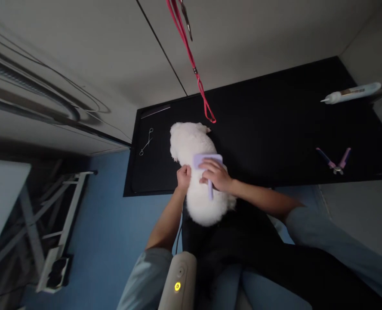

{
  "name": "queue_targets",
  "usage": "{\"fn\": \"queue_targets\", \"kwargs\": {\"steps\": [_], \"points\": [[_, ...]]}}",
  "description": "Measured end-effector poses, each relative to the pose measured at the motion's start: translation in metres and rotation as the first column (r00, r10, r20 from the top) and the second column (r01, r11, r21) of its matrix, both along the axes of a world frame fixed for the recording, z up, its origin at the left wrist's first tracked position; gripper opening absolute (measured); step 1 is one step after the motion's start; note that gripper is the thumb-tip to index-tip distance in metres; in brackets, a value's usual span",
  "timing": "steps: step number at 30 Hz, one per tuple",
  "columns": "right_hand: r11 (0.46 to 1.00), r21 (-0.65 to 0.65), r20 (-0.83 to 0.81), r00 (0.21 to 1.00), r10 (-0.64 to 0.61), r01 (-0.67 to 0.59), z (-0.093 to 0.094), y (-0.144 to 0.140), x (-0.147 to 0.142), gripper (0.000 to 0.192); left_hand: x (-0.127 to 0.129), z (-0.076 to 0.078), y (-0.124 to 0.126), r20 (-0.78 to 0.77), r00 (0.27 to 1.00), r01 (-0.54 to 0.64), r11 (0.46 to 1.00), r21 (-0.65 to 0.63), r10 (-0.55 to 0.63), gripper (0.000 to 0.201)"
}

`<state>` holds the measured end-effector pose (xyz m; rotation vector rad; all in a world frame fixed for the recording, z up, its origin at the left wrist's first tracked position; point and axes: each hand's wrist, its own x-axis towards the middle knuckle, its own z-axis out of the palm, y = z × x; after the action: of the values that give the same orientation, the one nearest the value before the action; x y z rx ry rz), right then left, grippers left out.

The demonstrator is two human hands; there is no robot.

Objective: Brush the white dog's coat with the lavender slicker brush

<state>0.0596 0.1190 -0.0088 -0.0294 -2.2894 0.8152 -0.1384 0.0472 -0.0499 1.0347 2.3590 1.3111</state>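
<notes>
The right hand (217,174) grasps a lilac slicker brush (198,161) lengthwise along the white dog (196,189) beneath it, the left hand (183,176) clenched at the flank.

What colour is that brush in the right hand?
The brush is pale purple, best seen in the head view.

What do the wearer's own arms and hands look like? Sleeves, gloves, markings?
No gloves on the left hand or right hand; no rings or watch discernible. Forearms are uncovered. The left sleeve and right sleeve are loose, grey-blue, ending near the elbows, with no markings I can make out.
</notes>
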Motion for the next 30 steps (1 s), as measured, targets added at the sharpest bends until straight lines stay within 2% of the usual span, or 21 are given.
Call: {"fn": "queue_targets", "kwargs": {"steps": [1, 3, 5, 7, 8, 10, 11, 12, 13, 15, 16, 18, 19, 20, 21, 23, 25, 26, 27, 28, 30], "points": [[1.000, 0.004, 0.058, 0.998, -0.007, 0.007, 0.001, -0.001, 0.000, 0.025, 0.001, 0.002, 0.002, -0.003, 1.000, 0.004, 1.000, -0.008, -0.004, 0.042], [0.985, 0.050, 0.105, 0.981, 0.162, -0.167, 0.003, -0.011, 0.008, 0.026, 0.002, 0.005, 0.005, -0.029, 0.999, 0.022, 1.000, -0.022, -0.023, 0.043], [0.922, 0.078, 0.098, 0.923, 0.373, -0.380, 0.007, -0.024, 0.018, 0.030, 0.005, 0.008, 0.009, -0.044, 0.999, 0.030, 0.999, -0.020, -0.031, 0.045], [0.882, 0.059, 0.082, 0.883, 0.462, -0.467, 0.012, -0.026, 0.022, 0.031, 0.007, 0.010, 0.013, -0.031, 0.999, 0.024, 1.000, -0.001, -0.024, 0.046], [0.895, 0.042, 0.083, 0.895, 0.439, -0.443, 0.015, -0.023, 0.020, 0.031, 0.008, 0.011, 0.015, -0.013, 1.000, 0.023, 1.000, 0.008, -0.023, 0.047], [0.969, 0.031, 0.133, 0.962, 0.241, -0.247, 0.019, -0.017, 0.014, 0.031, 0.010, 0.013, 0.020, 0.018, 0.999, 0.040, 0.999, 0.018, -0.041, 0.049], [0.983, 0.048, 0.162, 0.973, 0.166, -0.176, 0.020, -0.017, 0.012, 0.031, 0.010, 0.014, 0.022, 0.019, 0.998, 0.056, 0.998, 0.020, -0.056, 0.050], [0.979, 0.071, 0.175, 0.969, 0.176, -0.191, 0.021, -0.019, 0.011, 0.031, 0.009, 0.016, 0.024, 0.010, 0.997, 0.072, 0.997, 0.021, -0.072, 0.051], [0.947, 0.106, 0.172, 0.943, 0.283, -0.304, 0.021, -0.023, 0.012, 0.032, 0.008, 0.017, 0.025, -0.006, 0.996, 0.086, 0.996, 0.024, -0.085, 0.052], [0.839, 0.162, 0.129, 0.854, 0.504, -0.519, 0.020, -0.031, 0.014, 0.033, 0.007, 0.018, 0.027, -0.029, 0.994, 0.105, 0.994, 0.030, -0.104, 0.053], [0.823, 0.158, 0.118, 0.838, 0.534, -0.546, 0.020, -0.032, 0.015, 0.031, 0.006, 0.018, 0.027, -0.027, 0.994, 0.111, 0.993, 0.036, -0.110, 0.053], [0.876, 0.114, 0.098, 0.883, 0.459, -0.468, 0.021, -0.027, 0.012, 0.028, 0.006, 0.015, 0.026, 0.005, 0.994, 0.105, 0.993, 0.059, -0.106, 0.053], [0.944, 0.094, 0.129, 0.944, 0.305, -0.318, 0.022, -0.023, 0.010, 0.029, 0.006, 0.013, 0.026, 0.021, 0.995, 0.094, 0.993, 0.074, -0.095, 0.053], [0.975, 0.096, 0.162, 0.970, 0.181, -0.199, 0.023, -0.020, 0.008, 0.029, 0.007, 0.011, 0.026, 0.033, 0.996, 0.079, 0.993, 0.089, -0.082, 0.054], [0.981, 0.106, 0.202, 0.969, 0.141, -0.165, 0.024, -0.019, 0.007, 0.028, 0.009, 0.009, 0.025, 0.039, 0.997, 0.065, 0.993, 0.101, -0.069, 0.054], [0.934, 0.134, 0.227, 0.928, 0.295, -0.330, 0.026, -0.023, 0.010, 0.031, 0.009, 0.005, 0.025, 0.046, 0.997, 0.053, 0.992, 0.117, -0.059, 0.054], [0.833, 0.118, 0.216, 0.833, 0.509, -0.540, 0.028, -0.029, 0.013, 0.034, 0.007, 0.002, 0.023, 0.090, 0.992, 0.072, 0.990, 0.123, -0.083, 0.054], [0.815, 0.102, 0.202, 0.814, 0.544, -0.570, 0.029, -0.030, 0.014, 0.035, 0.004, 0.001, 0.022, 0.138, 0.986, 0.079, 0.989, 0.127, -0.097, 0.053], [0.837, 0.093, 0.195, 0.834, 0.516, -0.539, 0.030, -0.028, 0.013, 0.035, 0.000, 0.001, 0.021, 0.198, 0.974, 0.084, 0.988, 0.133, -0.109, 0.051], [0.887, 0.090, 0.203, 0.880, 0.430, -0.454, 0.031, -0.026, 0.011, 0.034, -0.005, 0.001, 0.019, 0.251, 0.961, 0.086, 0.987, 0.139, -0.119, 0.049], [0.965, 0.117, 0.263, 0.944, 0.199, -0.235, 0.033, -0.021, 0.008, 0.032, -0.015, 0.003, 0.016, 0.263, 0.955, 0.094, 0.983, 0.156, -0.134, 0.045]]}}
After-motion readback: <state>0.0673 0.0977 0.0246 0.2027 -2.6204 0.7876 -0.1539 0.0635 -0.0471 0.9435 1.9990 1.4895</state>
